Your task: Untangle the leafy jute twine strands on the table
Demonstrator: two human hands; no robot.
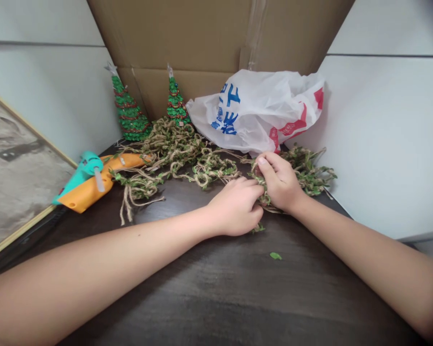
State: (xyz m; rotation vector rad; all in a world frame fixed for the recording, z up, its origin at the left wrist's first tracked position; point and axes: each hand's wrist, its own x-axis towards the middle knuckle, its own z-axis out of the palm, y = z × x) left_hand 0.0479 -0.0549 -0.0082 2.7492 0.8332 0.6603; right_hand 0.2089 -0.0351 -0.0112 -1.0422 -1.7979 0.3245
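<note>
A jute twine garland with small green leaves point(212, 168) lies tangled across the back of the dark table. My left hand point(239, 204) is closed on a stretch of the leafy twine, its fingertips hidden from view behind the knuckles. Just to its right, my right hand point(279, 180) pinches the same twine between thumb and fingers. The two hands nearly touch. More leafy twine point(310, 173) is heaped behind and right of my right hand. Loose twine ends hang out of the pile at the left.
Two green beaded Christmas trees point(130, 113) stand at the back left. A white plastic bag point(260, 110) rests against the cardboard point(187, 33). At the left are an orange tool point(90, 190) and a teal one point(77, 175). A loose leaf point(275, 255) lies on the dark table point(209, 288).
</note>
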